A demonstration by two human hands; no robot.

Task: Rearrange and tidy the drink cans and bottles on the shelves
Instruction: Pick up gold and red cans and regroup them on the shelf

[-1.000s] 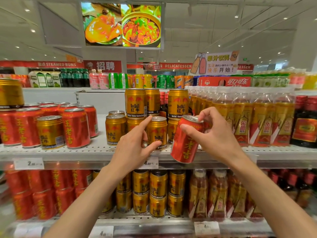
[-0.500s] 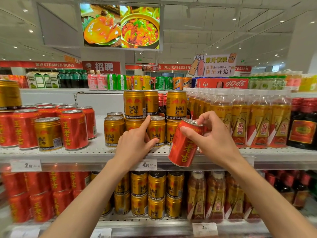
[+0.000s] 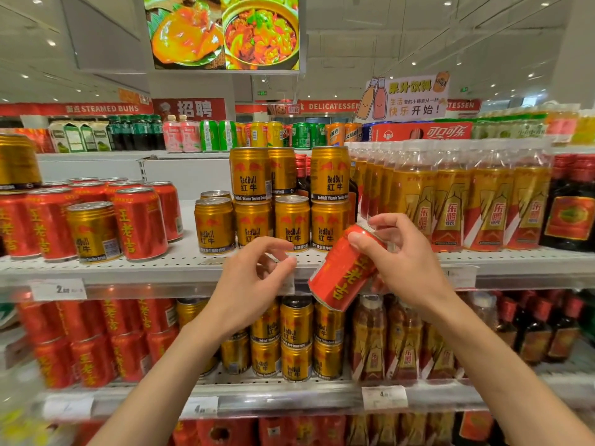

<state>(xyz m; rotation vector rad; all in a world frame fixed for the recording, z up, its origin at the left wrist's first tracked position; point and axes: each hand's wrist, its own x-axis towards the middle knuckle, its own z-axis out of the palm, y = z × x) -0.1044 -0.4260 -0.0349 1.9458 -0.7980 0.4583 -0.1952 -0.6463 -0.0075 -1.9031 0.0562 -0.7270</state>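
In front of the white perforated metal shelf (image 3: 180, 263): right hand (image 3: 399, 262), fingers clamped on 1 tilted red aluminium can (image 3: 344, 275), top toward 1 o'clock. Left hand (image 3: 254, 278) at its 9 o'clock, fingers apart, empty. Supermarket aisle.

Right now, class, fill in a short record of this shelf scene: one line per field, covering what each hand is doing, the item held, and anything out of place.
Setting: shop drinks shelf
Right hand: holds a red can, tilted, in front of the shelf edge
Left hand: empty, fingers curled, close to the gold cans without gripping one
Out of place: one stray gold can standing among the red cans on the left
Right of the gold cans: bottles with yellow labels
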